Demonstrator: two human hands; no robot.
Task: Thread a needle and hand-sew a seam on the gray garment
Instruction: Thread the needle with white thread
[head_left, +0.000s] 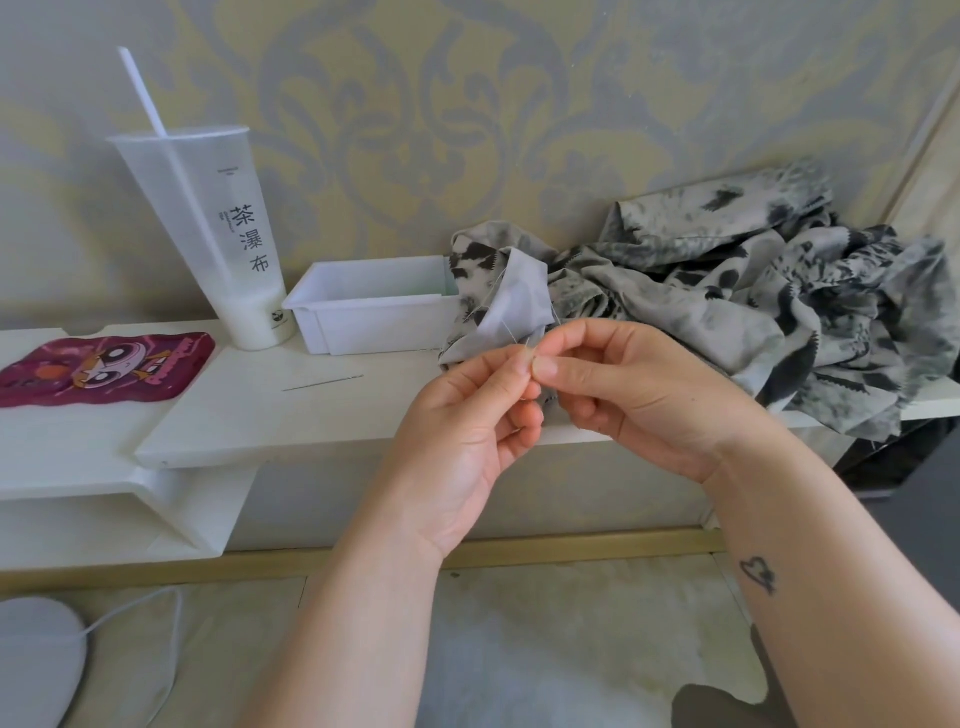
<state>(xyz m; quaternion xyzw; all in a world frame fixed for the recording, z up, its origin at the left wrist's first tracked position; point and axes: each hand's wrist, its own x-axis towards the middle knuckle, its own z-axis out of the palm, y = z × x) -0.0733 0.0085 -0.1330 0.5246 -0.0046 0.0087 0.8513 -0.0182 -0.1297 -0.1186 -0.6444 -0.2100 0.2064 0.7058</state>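
Shelf (249, 410) behind; left hand (467, 431), right hand (639, 395) pinch thread (507, 331)

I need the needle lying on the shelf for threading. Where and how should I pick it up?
Likely best to pinch the needle at mid-shaft, coming straight down from above. It lies flat on the white shelf, with bare surface on either side for fingertips.

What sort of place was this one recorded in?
Most likely a room in a home, not a workshop: damask wallpaper, a low white shelf holding a takeaway tea cup and a loose needle, and the gray garment heaped there.
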